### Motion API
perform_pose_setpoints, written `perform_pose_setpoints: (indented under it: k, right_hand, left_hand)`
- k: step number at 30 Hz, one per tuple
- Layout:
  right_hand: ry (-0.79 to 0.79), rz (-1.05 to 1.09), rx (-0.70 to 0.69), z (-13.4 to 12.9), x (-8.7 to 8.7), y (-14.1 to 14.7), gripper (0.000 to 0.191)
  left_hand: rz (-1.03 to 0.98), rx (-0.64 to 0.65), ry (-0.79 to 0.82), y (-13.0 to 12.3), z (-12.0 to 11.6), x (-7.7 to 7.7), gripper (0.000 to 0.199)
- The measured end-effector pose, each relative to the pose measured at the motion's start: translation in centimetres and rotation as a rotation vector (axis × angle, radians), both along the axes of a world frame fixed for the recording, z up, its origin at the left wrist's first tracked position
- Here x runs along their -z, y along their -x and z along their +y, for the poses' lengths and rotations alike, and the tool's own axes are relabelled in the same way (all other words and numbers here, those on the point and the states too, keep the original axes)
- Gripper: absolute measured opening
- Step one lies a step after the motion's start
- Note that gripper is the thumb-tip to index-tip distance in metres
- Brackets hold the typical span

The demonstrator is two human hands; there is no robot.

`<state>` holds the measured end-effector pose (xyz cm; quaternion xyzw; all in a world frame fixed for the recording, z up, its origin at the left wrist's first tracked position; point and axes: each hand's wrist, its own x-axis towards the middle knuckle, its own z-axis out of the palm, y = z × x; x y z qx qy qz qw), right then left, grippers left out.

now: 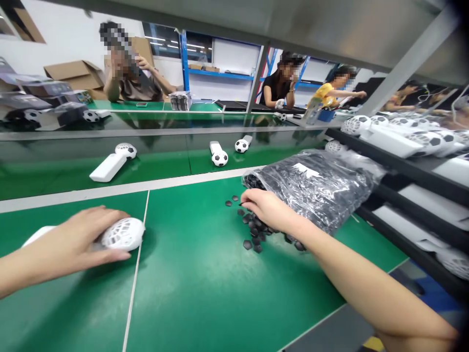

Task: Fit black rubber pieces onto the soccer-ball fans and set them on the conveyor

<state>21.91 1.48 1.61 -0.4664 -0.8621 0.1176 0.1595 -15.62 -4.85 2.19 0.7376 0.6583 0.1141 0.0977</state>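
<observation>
My left hand [84, 234] is wrapped round a white handheld device [124, 234] with a ball-shaped lattice head, low over the green bench at the left. The head has open gaps and no black patches that I can see; the palm covers much of the body. My right hand [266, 208] is among small black pentagon pieces [252, 230] heaped at the mouth of a clear plastic bag [318, 183]. Its thumb and fingertips are pinched together, with what looks like a dark pentagon piece at their tips. More black pieces fill the bag.
Beyond the pale bench edge, several soccer-ball-headed devices [220, 157] lie on a green conveyor [164, 161]. At the right stands a black rack [410, 171] stacked with white devices. Several people sit across the line, near cardboard boxes [75, 76]. A metal shelf hangs overhead.
</observation>
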Motion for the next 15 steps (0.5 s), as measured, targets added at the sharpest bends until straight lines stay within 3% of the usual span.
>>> perform_pose_setpoints:
  k: [3,9,12,15]
  right_hand:
    - [-0.006,0.121,-0.087,0.0,-0.8,0.9,0.010]
    - [0.037,0.355,-0.220,-0.3,-0.8,3.9,0.007]
    - [0.054,0.456,-0.274,-0.7,-0.4,5.4,0.004]
    - [0.046,0.490,-0.295,-1.2,0.3,6.4,0.000]
  left_hand:
    - [0.050,0.078,0.130,-2.9,0.5,0.2,0.058]
    - [0.036,-0.050,0.132,-10.1,2.3,1.2,0.071]
    - [-0.035,0.077,0.087,-12.2,3.2,1.4,0.077]
    - [-0.130,0.260,0.139,-12.0,3.9,1.6,0.081]
